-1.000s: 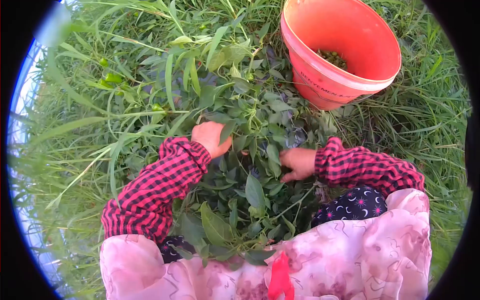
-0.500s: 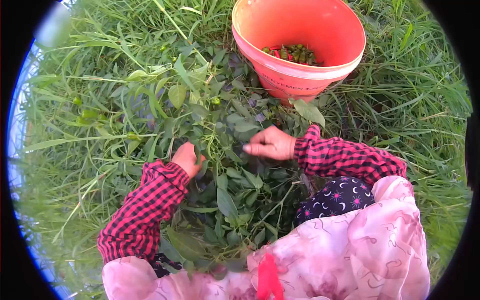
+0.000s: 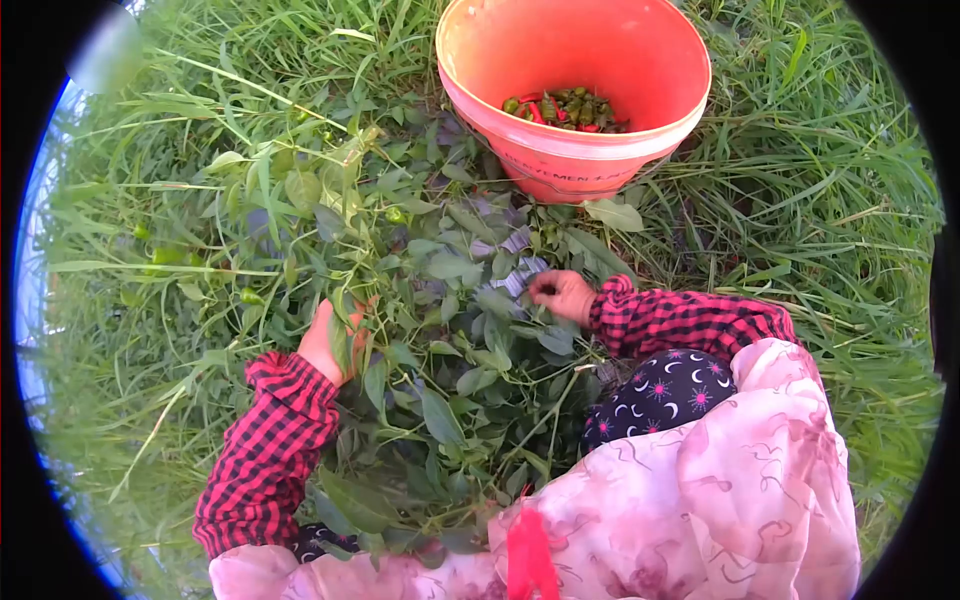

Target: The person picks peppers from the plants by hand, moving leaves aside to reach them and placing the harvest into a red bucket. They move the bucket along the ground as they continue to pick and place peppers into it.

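Observation:
My left hand (image 3: pixel 332 340) is at the left side of a leafy pepper plant (image 3: pixel 440 410), its fingers partly hidden behind leaves. On the plant's right side, my right hand (image 3: pixel 565 295) has its fingers curled together beside the leaves; whether it holds anything is too small to tell. Green peppers (image 3: pixel 178 257) hang among the foliage at the left. An orange-red bucket (image 3: pixel 575 145) stands beyond my hands, with green and red peppers (image 3: pixel 568 109) at its bottom.
Tall grass (image 3: pixel 800 180) surrounds the plant and bucket. My knee in dark patterned cloth (image 3: pixel 665 390) is close below my right forearm. Pink patterned cloth (image 3: pixel 680 500) covers my lap, with a red strip (image 3: pixel 532 555) hanging on it.
My left hand has moved left and slightly down. My right hand has shifted right, with its fingers now more curled. The plant's top leans further left, and the bucket appears slightly further left.

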The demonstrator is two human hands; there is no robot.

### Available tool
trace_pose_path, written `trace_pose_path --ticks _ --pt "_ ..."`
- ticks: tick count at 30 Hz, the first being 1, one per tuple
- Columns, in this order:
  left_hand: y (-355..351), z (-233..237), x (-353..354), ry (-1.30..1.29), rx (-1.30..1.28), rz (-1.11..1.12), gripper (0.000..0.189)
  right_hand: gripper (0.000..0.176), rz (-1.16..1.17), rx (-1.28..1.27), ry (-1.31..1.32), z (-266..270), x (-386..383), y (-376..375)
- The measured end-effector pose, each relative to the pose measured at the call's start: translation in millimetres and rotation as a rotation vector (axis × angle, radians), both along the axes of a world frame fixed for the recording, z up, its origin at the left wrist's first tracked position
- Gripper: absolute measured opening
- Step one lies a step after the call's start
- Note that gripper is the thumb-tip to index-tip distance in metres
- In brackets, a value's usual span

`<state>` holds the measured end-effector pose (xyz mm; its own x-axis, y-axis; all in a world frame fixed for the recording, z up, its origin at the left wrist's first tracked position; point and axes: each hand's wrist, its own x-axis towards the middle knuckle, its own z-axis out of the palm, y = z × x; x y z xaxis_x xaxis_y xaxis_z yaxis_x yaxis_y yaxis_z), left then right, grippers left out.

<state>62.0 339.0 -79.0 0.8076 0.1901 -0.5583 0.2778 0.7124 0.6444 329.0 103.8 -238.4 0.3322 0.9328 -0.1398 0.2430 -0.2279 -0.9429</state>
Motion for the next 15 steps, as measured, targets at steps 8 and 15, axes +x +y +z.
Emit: trace_pose_path --ticks 8,15 --pt "-85.2 143.0 83.7 0.056 1.162 -0.586 0.048 0.024 -0.21 -0.615 0.315 18.3 50.3 11.0" --pt "-78.7 84.7 108.0 -0.043 0.8 -0.407 0.036 0.034 -0.093 -0.377 0.812 20.6 22.1 28.9"
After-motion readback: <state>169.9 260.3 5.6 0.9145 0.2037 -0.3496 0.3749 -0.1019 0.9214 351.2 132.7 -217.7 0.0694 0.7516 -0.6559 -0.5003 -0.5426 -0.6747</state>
